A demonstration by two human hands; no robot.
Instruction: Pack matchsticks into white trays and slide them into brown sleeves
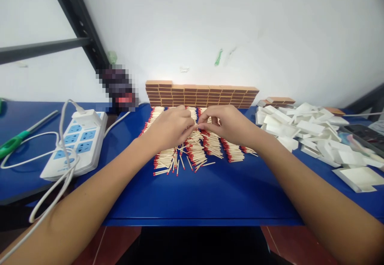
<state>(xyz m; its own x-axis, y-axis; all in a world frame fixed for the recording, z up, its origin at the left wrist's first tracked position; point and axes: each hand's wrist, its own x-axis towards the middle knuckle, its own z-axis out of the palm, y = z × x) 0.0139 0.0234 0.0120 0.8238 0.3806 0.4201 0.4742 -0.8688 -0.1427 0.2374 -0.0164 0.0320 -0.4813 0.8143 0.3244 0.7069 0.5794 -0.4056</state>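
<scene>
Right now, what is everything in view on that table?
table: one, blue, under everything
matches: many, pale with red heads, centre
matchboxes: many, brown, stacked against the wall
box trays: many, white, piled right
power strip: one, white and blue, left
cables: several, white, looped left
green-handled tool: one, far left
left hand: grip pinching matches
right hand: grip pinching matches

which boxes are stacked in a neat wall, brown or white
The brown boxes, in level rows behind the matches; the white ones lie in a loose heap.
</scene>
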